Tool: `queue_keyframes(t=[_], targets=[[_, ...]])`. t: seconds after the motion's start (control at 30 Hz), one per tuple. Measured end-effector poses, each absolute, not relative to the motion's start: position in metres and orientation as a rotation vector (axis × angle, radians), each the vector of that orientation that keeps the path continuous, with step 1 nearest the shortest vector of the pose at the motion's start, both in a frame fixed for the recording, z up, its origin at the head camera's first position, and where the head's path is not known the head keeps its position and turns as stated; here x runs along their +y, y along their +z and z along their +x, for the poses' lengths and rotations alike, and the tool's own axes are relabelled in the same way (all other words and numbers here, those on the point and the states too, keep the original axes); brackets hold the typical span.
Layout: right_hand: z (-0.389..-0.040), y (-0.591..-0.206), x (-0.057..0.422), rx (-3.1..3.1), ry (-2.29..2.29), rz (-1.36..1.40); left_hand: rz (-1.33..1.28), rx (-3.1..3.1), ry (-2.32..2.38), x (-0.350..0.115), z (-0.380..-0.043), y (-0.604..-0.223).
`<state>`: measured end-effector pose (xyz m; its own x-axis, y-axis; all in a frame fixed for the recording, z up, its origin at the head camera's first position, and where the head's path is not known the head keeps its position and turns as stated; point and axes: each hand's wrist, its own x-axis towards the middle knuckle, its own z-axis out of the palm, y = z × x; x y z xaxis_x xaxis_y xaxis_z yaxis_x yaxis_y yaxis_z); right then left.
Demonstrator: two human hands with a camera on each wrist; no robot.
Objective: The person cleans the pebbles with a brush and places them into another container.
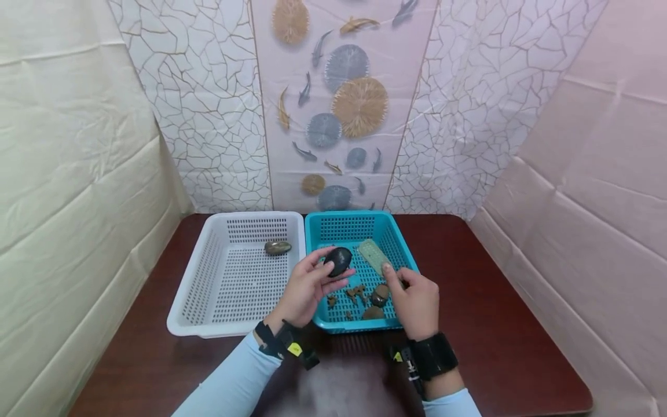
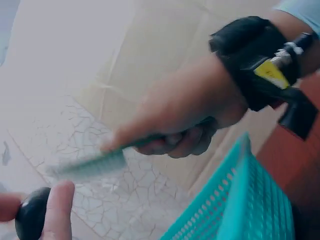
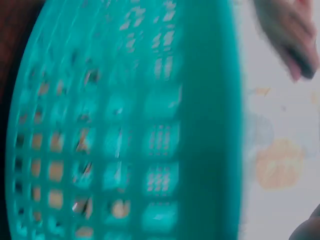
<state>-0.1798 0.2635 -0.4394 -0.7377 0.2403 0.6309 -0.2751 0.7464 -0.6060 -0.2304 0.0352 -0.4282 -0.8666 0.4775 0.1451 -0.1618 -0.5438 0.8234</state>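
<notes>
Over the teal basket [image 1: 346, 215], holding a smooth black stone [image 1: 339, 262] in the left hand [image 1: 307, 284], pinching it between thumb and fingers. Gripping a pale green brush [image 1: 373, 256] in the right hand [image 1: 419, 298], with thumb pressing along it and fingers curling round its near end; pointing its far end out near the black stone, apart from it, and blurring in the left wrist view. Seeing, down inside the teal basket, loose brown clumps [image 1: 356, 294], a dark-and-brown round stone [image 1: 380, 296] and a brown lump [image 1: 373, 313] near the front wall. Finding one oblong mottled stone [image 1: 277, 248] inside the white basket [image 1: 237, 289], near its right wall. Resting both baskets side by side on a dark red-brown table [image 1: 495, 301].
</notes>
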Motion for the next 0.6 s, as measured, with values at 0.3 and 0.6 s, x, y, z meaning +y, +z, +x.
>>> queue_keyframes(t=[0.3,0.6], targets=[[-0.173,-0.443,0.236,-2.278,0.778,0.473,0.209,0.717,2.465,0.044,-0.231,-0.428],[-0.183,-0.440,0.238,-2.306,0.766,0.279,-0.018,0.393,2.419,0.048,-0.233,-0.430]])
